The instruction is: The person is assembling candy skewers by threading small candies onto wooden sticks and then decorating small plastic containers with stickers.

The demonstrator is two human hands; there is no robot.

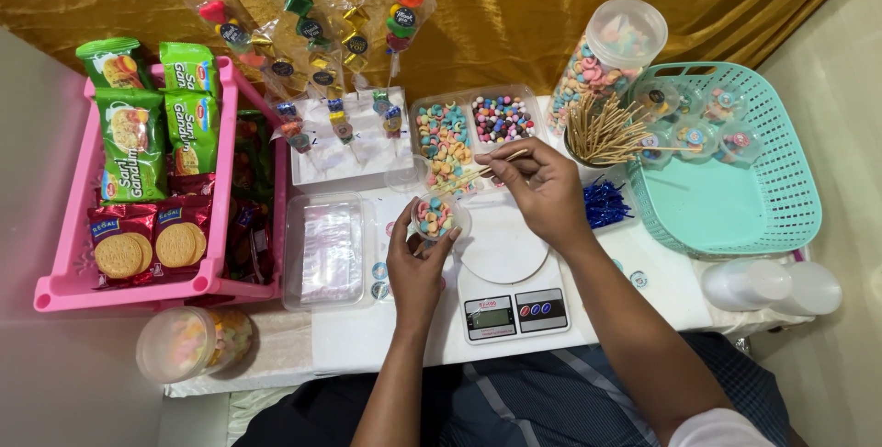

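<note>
My left hand (418, 263) holds a small clear cup (435, 217) filled with pastel ring-shaped candies, just left of a white kitchen scale (503, 286). My right hand (542, 192) pinches a pair of wooden chopsticks (473, 173) whose tips reach over the cup. Behind the cup stand two clear trays, one with pastel candy rings (443, 137) and one with dark round candies (502, 118).
A pink rack (64, 254) of biscuit packets stands at left. A white block (354, 158) holds wrapped candy skewers. A clear box (328, 249) of plastic bags, a tub of wooden sticks (602, 130), a tall candy jar (606, 56), a teal basket (735, 199) with filled cups, and lidded tubs (193, 343) surround the scale.
</note>
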